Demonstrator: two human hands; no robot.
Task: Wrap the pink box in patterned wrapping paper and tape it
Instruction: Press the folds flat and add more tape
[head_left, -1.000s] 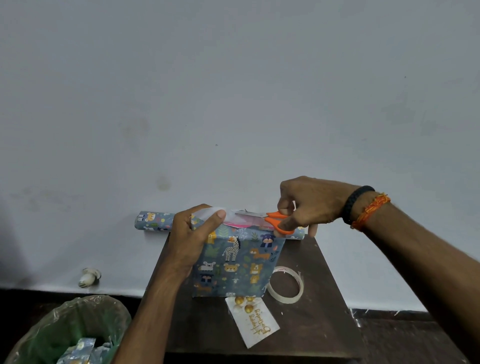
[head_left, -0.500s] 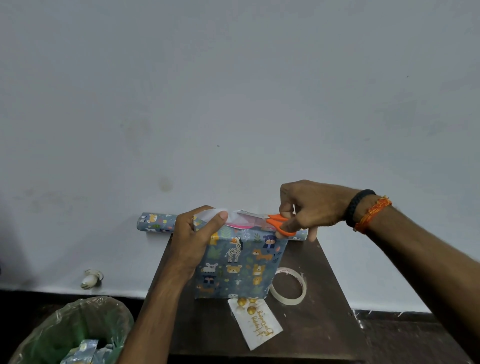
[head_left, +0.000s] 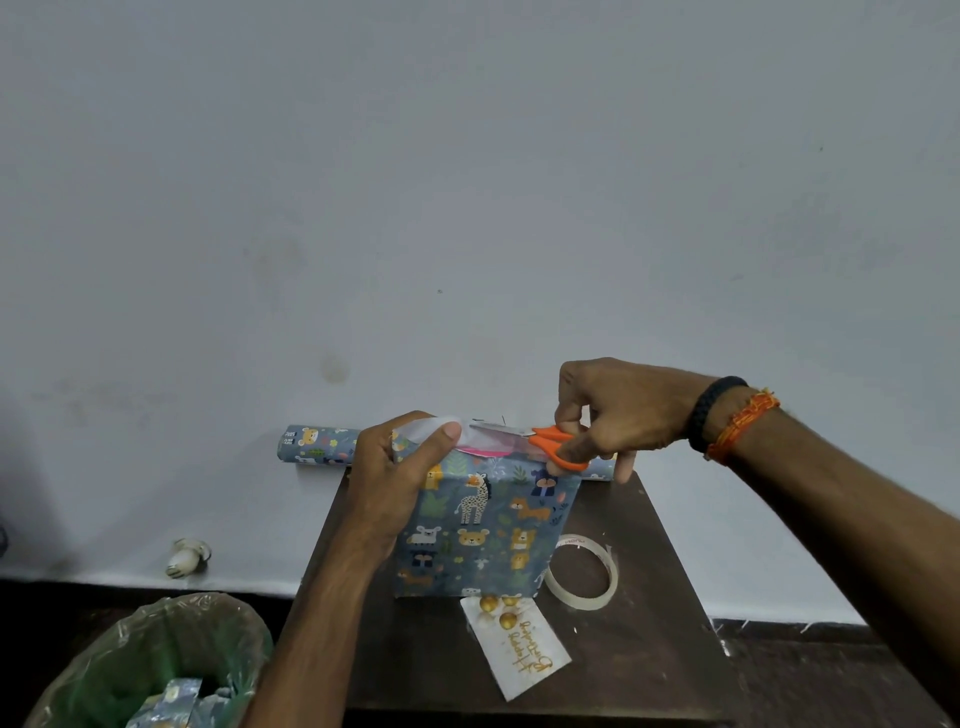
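Blue animal paper (head_left: 488, 525) already covers the front of the box, which stands in the middle of the frame on the dark table (head_left: 649, 649). A strip of the pink box (head_left: 485, 450) peeks out at the top, so the ends are not closed yet and taping is left, I think. The left hand (head_left: 387, 488) grips the paper's top edge. The right hand (head_left: 608, 415) is curled round orange scissors (head_left: 553, 449), trimming there. The tape ring (head_left: 582, 574) waits just right of the box. At lower left, a green-lined bin (head_left: 150, 670) holds paper scraps.
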